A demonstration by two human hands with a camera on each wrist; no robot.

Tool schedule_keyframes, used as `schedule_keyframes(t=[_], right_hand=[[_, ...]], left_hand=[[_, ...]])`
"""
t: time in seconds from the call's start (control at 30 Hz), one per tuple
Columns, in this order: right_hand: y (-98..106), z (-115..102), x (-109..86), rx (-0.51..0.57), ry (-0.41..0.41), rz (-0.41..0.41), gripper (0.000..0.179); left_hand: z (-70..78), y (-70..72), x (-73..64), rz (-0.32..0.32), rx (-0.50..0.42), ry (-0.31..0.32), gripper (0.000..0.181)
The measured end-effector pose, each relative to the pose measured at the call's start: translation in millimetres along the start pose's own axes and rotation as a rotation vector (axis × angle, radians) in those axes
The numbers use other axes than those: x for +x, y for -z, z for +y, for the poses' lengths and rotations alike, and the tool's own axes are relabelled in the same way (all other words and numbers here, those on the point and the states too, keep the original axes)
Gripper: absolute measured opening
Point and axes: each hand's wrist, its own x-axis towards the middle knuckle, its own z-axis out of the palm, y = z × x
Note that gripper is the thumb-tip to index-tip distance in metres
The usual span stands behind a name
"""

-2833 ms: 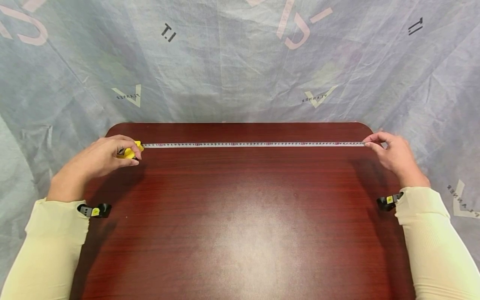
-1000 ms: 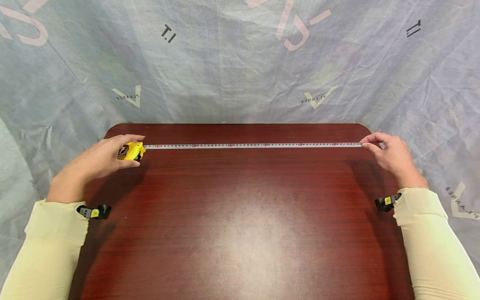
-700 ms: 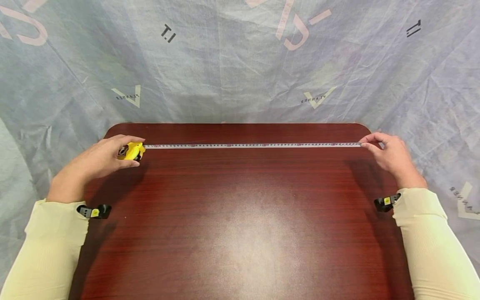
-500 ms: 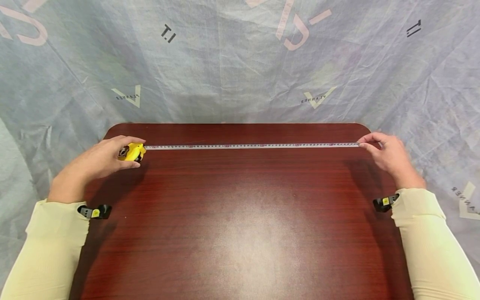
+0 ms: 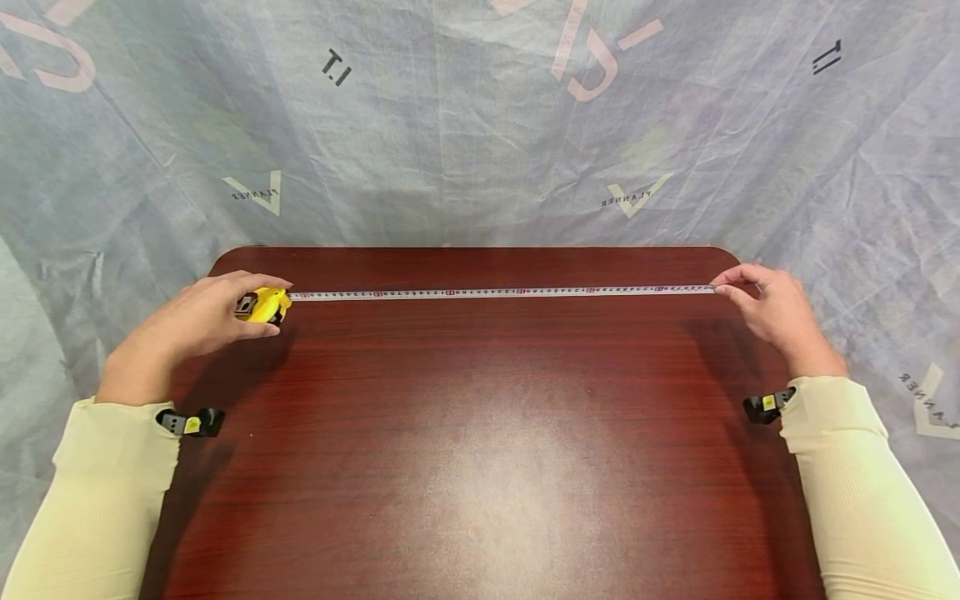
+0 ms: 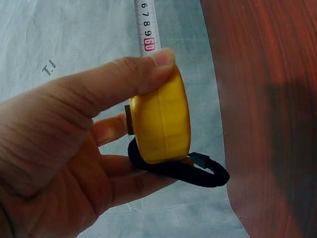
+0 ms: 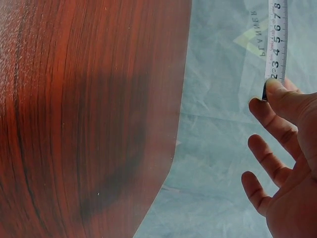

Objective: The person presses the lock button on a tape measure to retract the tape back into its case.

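Observation:
My left hand [image 5: 198, 315] grips the yellow case of a tape measure [image 6: 166, 119], thumb across its top edge and fingers beneath. A black wrist strap [image 6: 203, 176] loops from the case over the fingers. From the case a white blade [image 5: 480, 292] with black figures and red tens runs straight across to the right. In the left wrist view the red 60 shows just outside the case. At the far end my right hand [image 5: 780, 312] pinches the blade's tip between thumb and forefinger, the other fingers spread loosely, as the right wrist view shows.
Below the stretched blade lies a dark red wood-grain table [image 5: 480, 400] with rounded far corners. Grey printed cloth [image 5: 450, 125] hangs behind it and at both sides. Each wrist wears a small black camera mount [image 5: 765, 406].
My right hand has come slightly left with the blade's tip, and the blade has slid back a little into the case. The left forefinger has straightened off the case front; that hand barely moves.

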Motion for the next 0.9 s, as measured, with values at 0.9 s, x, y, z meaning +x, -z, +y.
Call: schedule_keyframes(t=[0.9], right_hand=[[-6.3, -8.0, -0.6, 0.037, 0.075, 0.039, 0.009]], left_hand=[[7.8, 3.5, 4.1, 0.028, 0.01, -0.036, 0.067]])
